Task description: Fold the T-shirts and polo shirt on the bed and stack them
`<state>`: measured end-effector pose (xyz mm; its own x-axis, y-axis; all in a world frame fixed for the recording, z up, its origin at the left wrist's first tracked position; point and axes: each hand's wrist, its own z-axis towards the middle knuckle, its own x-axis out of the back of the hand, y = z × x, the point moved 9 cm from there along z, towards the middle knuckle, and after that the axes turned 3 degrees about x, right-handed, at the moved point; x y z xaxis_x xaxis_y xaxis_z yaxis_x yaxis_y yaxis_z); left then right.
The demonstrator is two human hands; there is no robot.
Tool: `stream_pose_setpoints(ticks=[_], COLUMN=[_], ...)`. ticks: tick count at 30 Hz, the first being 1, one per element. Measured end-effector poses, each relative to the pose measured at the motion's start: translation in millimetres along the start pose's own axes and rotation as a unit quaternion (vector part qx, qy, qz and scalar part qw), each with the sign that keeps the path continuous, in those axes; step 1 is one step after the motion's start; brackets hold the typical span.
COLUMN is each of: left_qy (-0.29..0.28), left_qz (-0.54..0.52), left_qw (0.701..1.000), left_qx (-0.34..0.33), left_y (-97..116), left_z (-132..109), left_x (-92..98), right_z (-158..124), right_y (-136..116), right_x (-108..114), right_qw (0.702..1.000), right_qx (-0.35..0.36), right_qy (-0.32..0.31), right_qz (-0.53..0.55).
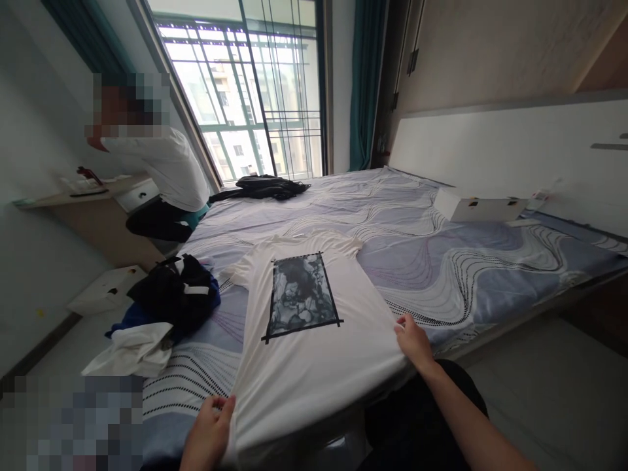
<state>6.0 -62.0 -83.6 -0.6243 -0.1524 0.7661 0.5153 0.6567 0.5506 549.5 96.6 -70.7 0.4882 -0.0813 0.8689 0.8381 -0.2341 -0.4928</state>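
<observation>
The white shirt lies on the bed, its long way running toward the window, neck far, bottom near. The left hand pinches one side low down; the right hand pinches the other.

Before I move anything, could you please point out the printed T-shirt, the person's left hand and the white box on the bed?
Printed T-shirt (309, 353): head view, plain cloth of its front.
Left hand (209, 428): head view, back of the hand.
White box (490, 210): head view, its near side.
</observation>
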Motion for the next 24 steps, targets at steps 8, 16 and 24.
stream_pose_setpoints(ticks=[8,16,24], left_qy=[0.073,0.053,0.108], left_qz=[0.104,0.233,0.289], left_qw=[0.965,0.833,0.8], left_qx=[-0.231,-0.499,-0.515], left_y=[128,257,226], left_z=[20,128,174], left_x=[0.6,-77.2,-90.6], right_z=[-9,44,236], right_y=[-130,-208,-169], right_x=[-33,-119,-66], right_qw=[0.966,0.904,0.996], right_qx=[0.202,0.387,0.085], right_qy=[-0.002,-0.162,-0.036], right_qz=[-0.163,-0.085,-0.014])
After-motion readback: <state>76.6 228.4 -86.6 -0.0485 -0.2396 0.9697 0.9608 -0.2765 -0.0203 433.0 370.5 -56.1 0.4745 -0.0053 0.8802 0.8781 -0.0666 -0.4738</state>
